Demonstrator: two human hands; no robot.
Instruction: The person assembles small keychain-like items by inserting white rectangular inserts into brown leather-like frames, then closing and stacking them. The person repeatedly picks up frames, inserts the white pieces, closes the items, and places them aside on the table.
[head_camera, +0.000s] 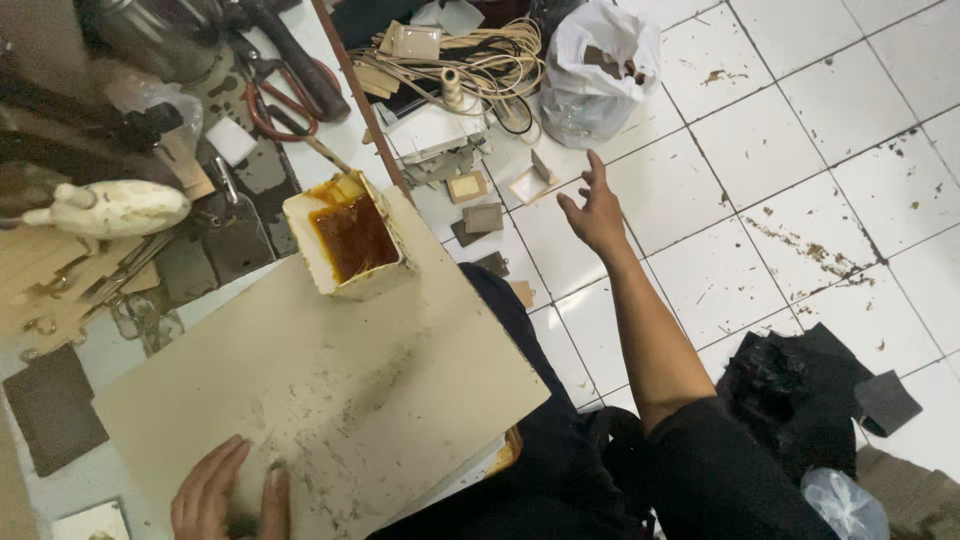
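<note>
Head view: my right hand (597, 212) is stretched out over the tiled floor (800, 150), fingers spread wide, holding nothing. It hangs just above and beside small leather pieces (483, 218) scattered on the tiles; no contact shows. These pieces lie within arm's reach of the seat, which would explain the loose scatter.

My left hand (228, 493) lies flat, fingers extended, pressing on the near edge of the board (330, 400); it grips nothing. That flat palm likely steadies the board, which rests across my lap and overhangs it.

On the board's far corner stands an open tin (350, 245) of brown glue, upright, with a stick leaning in it, well apart from both hands. Beyond lie scissors (285, 100), cord (490, 60) and a white bag (600, 70).
</note>
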